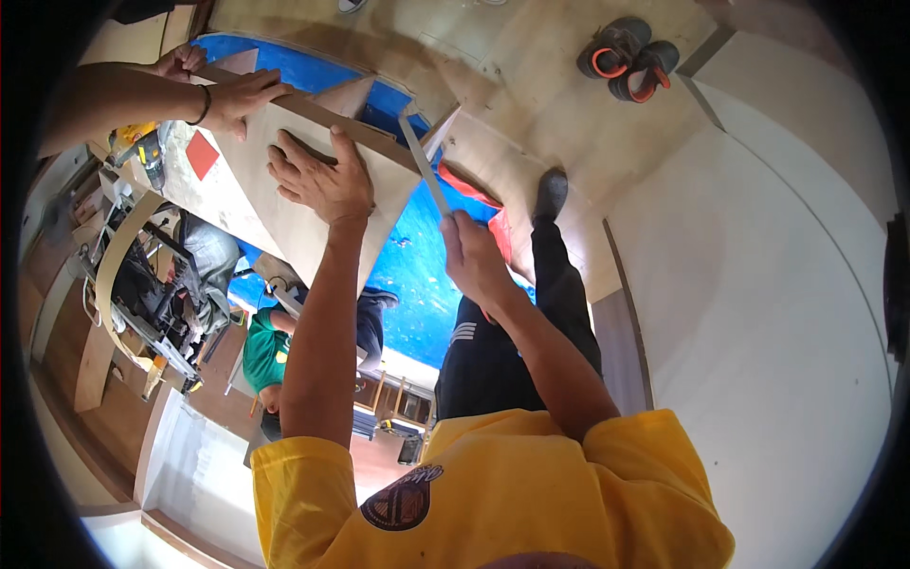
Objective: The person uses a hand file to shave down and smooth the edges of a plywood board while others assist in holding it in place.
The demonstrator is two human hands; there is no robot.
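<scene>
My left hand (327,180) lies on a pale wooden panel (386,201), its fingers spread. My right hand (474,256) is closed round the lower part of a long, flat, grey metal tool (425,163); a bit of red shows below the fist. The tool slants up and left, close to the panel's right corner; whether it touches the wood I cannot tell. A brown edge (370,136) runs along the panel's far side. Another person's hands (237,100) rest on that edge, left of my left hand.
Below the panel spreads a blue surface (417,256) with a red cloth (471,187). A yellow drill (149,156) and a red square (201,155) lie at left. A person in green (265,351) is low beyond my left arm. Dark shoes (628,59) stand at the upper right.
</scene>
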